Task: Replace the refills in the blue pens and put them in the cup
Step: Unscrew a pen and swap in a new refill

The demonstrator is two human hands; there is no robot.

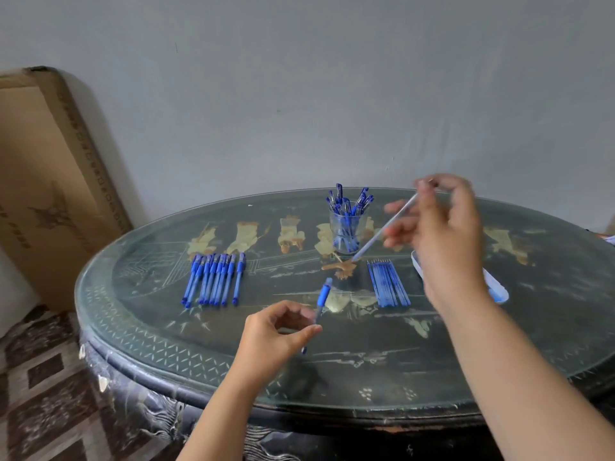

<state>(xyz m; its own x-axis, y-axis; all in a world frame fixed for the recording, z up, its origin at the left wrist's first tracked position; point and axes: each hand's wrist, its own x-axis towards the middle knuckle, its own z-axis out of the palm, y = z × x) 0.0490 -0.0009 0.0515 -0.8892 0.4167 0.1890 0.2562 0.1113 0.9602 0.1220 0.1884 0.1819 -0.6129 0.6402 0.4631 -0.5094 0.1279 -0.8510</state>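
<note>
My left hand (276,334) pinches a blue pen barrel (322,299) above the near middle of the table, its grip end pointing away from me. My right hand (442,227), raised and blurred, holds a thin pale refill (382,232) that slants down to the left. A clear cup (346,232) at the back holds several blue pens. A row of several blue pens (216,279) lies on the left. Several blue refills (387,284) lie side by side on the right.
The dark oval table (166,341) has a glass top with painted figures. A white tray (497,289) lies at the right, partly behind my right wrist. A cardboard box (50,181) leans on the wall at left. Patterned floor shows below.
</note>
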